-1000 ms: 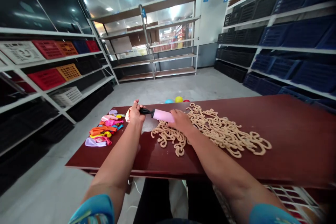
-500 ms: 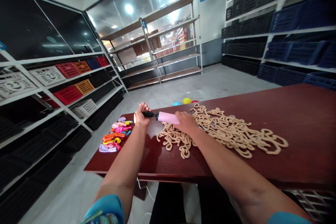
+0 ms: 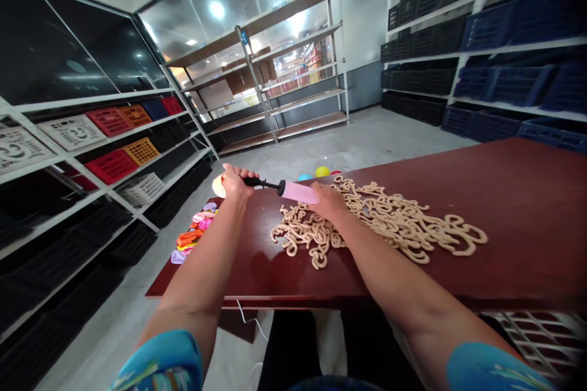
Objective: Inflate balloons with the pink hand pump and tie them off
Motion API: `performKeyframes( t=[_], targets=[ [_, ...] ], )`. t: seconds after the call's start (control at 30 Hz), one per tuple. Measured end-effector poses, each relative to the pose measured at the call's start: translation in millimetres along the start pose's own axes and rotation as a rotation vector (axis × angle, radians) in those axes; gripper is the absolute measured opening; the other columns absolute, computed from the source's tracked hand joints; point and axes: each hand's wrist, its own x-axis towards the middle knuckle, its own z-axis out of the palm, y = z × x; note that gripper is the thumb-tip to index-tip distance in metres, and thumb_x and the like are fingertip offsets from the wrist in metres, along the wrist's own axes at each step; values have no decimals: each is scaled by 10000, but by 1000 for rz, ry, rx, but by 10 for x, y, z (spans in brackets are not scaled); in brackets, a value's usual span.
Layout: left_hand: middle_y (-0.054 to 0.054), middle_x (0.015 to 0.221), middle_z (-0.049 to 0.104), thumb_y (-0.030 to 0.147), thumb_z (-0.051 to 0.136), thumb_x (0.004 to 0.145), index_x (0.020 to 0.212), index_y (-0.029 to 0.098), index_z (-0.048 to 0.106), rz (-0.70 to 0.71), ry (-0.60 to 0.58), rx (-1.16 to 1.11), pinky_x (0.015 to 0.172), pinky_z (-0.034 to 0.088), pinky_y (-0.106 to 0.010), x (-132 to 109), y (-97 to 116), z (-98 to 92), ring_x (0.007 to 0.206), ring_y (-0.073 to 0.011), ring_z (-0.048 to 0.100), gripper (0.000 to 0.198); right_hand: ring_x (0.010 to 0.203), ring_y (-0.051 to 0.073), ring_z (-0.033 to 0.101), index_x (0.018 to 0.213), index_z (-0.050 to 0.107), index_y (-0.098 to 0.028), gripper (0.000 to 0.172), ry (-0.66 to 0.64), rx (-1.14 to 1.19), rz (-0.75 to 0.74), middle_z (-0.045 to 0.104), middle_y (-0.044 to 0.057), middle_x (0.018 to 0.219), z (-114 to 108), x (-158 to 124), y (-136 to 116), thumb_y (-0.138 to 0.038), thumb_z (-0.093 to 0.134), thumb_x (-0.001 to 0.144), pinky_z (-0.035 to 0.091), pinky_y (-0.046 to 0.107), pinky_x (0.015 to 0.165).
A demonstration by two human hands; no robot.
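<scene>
Both of my hands are on a balloon pump (image 3: 299, 192) with a pink barrel and black end parts. My left hand (image 3: 237, 182) is closed round its black end, from which a black shaft runs to the barrel. A cream, rounded thing (image 3: 219, 186), apparently a balloon, pokes out beyond that hand; how it is attached is hidden. My right hand (image 3: 329, 201) wraps the other end of the pink barrel, above a heap of curly beige tube-like pieces (image 3: 389, 220). Flat coloured balloons (image 3: 190, 238) lie by the table's left edge, partly behind my left forearm.
The dark red table (image 3: 504, 195) stretches away to the right. Round yellow (image 3: 322, 171) and blue (image 3: 305, 177) things show past its far edge. Shelves with crates stand left (image 3: 110, 165) and right (image 3: 504, 85). A white cable (image 3: 250, 319) hangs under the front edge.
My left hand has moved left and slightly up, away from the barrel, so more black shaft shows. More of the cream thing is visible beyond it. My right hand stays on the barrel.
</scene>
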Motion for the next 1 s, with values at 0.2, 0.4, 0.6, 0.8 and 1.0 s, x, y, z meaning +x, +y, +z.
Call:
performKeyframes(
  t=[0.2, 0.4, 0.6, 0.8, 1.0],
  targets=[
    [74, 398, 226, 398, 343, 871, 571, 204, 194, 117, 16, 42, 424, 375, -250, 129, 676, 101, 309, -90, 319, 387, 804, 213, 552, 1007, 523, -186, 391, 30, 49, 28, 610, 77, 894, -6, 21, 69, -358, 616, 669, 363, 310, 660],
    [78, 408, 224, 446, 376, 855, 575, 205, 195, 154, -71, 42, 414, 368, -237, 65, 614, 164, 313, -81, 316, 412, 788, 203, 556, 961, 510, -176, 369, 10, 96, 18, 599, 75, 876, 46, 0, 60, -365, 614, 663, 361, 292, 627],
    [70, 401, 229, 508, 408, 831, 562, 208, 195, 112, -137, 41, 400, 358, -247, -219, -98, 296, 320, -88, 330, 455, 756, 188, 564, 956, 495, -183, 381, 8, 117, 34, 601, 65, 854, 115, -9, 91, -398, 615, 665, 351, 275, 613],
    [66, 410, 245, 539, 451, 802, 554, 207, 215, 74, -138, 25, 398, 358, -249, -341, -457, 336, 330, -88, 345, 477, 739, 188, 570, 955, 511, -189, 384, -7, 131, 47, 610, 53, 840, 83, -15, 79, -401, 625, 655, 347, 270, 592],
    [70, 402, 229, 538, 439, 804, 559, 207, 205, 85, -113, 55, 402, 369, -246, -163, 98, 347, 323, -88, 341, 474, 724, 190, 573, 969, 520, -211, 425, -7, 129, 60, 617, 49, 845, 10, -20, 30, -489, 606, 660, 345, 271, 570]
  ],
)
